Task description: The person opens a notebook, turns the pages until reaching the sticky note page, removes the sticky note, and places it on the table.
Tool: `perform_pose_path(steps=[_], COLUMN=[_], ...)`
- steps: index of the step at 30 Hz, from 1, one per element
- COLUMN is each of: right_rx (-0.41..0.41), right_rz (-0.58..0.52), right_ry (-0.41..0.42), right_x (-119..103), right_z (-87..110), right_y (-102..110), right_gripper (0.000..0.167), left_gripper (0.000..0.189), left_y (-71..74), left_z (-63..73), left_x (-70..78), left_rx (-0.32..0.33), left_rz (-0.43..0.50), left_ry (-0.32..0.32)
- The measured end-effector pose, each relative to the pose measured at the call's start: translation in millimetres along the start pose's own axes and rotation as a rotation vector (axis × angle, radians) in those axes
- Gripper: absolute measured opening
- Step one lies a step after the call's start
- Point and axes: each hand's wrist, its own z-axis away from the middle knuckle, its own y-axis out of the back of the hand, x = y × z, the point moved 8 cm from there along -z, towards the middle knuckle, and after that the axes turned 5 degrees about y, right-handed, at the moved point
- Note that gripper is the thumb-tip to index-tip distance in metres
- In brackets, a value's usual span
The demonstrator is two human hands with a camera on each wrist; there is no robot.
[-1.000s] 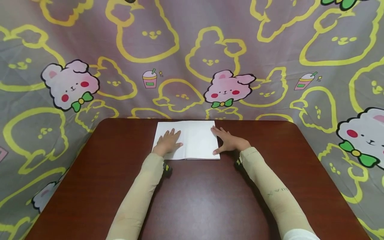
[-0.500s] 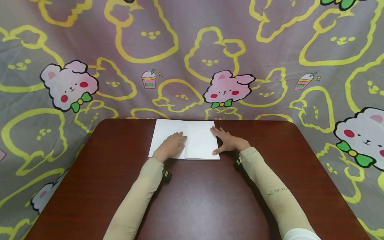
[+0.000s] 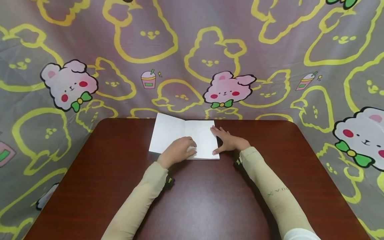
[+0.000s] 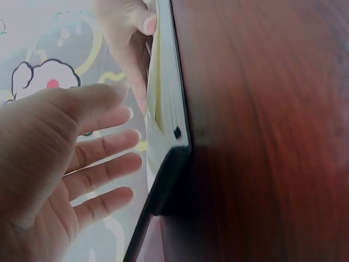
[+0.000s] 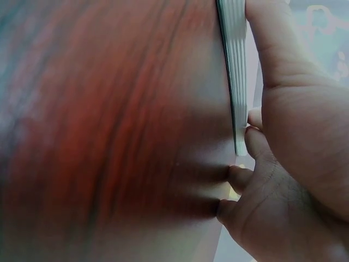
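Note:
An open notebook (image 3: 168, 133) with blank white pages and a thin dark cover lies toward the table's far edge. Its left half tilts up off the table, while the thick right half stays flat. My left hand (image 3: 179, 149) is over the lower middle of the notebook. In the left wrist view its fingers (image 4: 106, 177) are slightly bent, with nothing between them. At the notebook's right edge, my right hand (image 3: 230, 140) spreads out, thumb and fingertips resting on the page margin. In the right wrist view, two fingers (image 5: 240, 179) extend past the page block (image 5: 235, 71) to the table.
A dark red-brown table (image 3: 204, 196) with rounded far corners bears the notebook. Behind and beside it hangs a grey patterned cloth (image 3: 177, 66) with cartoon bunnies, close to the table's far edge.
My left hand has moved right and nearer me, off the left page toward the notebook's middle. The notebook's left half has risen. My right hand has stayed in place.

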Motion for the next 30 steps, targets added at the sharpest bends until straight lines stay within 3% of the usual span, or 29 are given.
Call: perform_pose_path(steps=[7, 22, 30], right_rx=[0.007, 0.025, 0.041], right_rz=[-0.003, -0.013, -0.019], right_ry=[0.003, 0.012, 0.026], right_x=[1.0, -5.7, -0.5], right_z=[1.1, 3.1, 3.2], right_y=[0.2, 1.1, 0.9], right_gripper=[0.121, 0.12, 0.121], left_gripper=[0.026, 0.025, 0.025], left_y=[-3.1, -2.3, 3.5], left_z=[-0.2, 1.4, 6.7], left_x=[12.1, 12.0, 16.1], left_rx=[0.008, -0.007, 0.033], left_rz=[-0.03, -0.039, -0.054], left_ry=[-0.073, -0.028, -0.078])
